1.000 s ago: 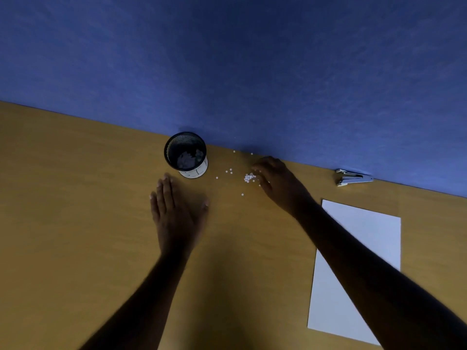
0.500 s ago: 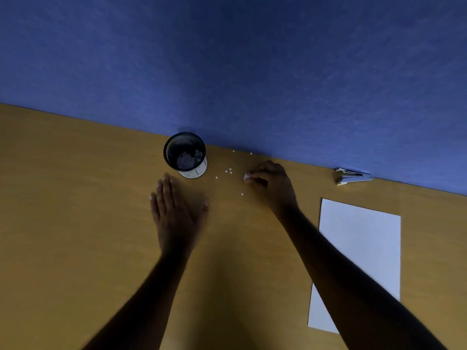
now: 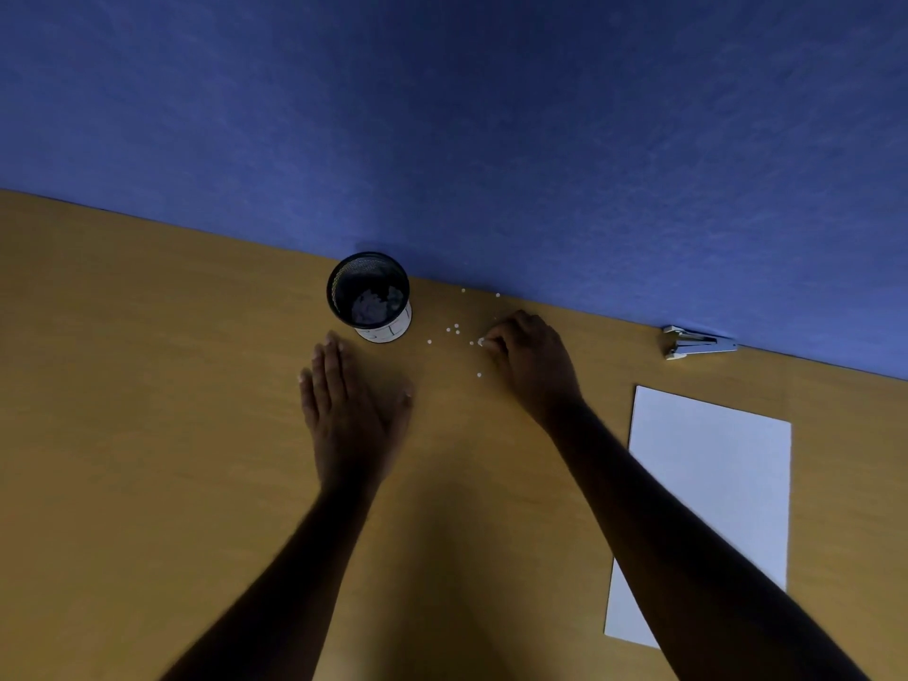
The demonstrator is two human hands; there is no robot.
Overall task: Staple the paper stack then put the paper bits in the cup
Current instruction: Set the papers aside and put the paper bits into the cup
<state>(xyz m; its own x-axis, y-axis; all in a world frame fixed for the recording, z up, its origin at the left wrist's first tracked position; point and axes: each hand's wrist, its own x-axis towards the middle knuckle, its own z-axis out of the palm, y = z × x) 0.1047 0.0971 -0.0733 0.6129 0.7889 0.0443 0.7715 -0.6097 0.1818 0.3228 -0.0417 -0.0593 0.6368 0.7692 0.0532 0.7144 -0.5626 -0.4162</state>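
White paper bits (image 3: 454, 330) lie scattered near the worktop's (image 3: 147, 435) far edge, between the black mesh cup (image 3: 369, 296) and the right hand (image 3: 528, 358). Right hand is pinched closed on a few bits at its fingertips (image 3: 484, 342). Left hand (image 3: 351, 407) lies flat and spread, holding nothing, just in front of the cup. Paper stack (image 3: 712, 484) and stapler (image 3: 697, 342) sit off toward the right edge (stapling looks done). Collecting step in hand. Next: carry the pinch over the cup rim, release, repeat for the stragglers.

A wooden table (image 3: 147, 435) carries a cup (image 3: 369, 297) beyond the flat left hand (image 3: 351, 410), paper bits (image 3: 454, 331) between the hands, a paper stack (image 3: 712, 484) and stapler (image 3: 697, 342) right of the right hand (image 3: 528, 361).
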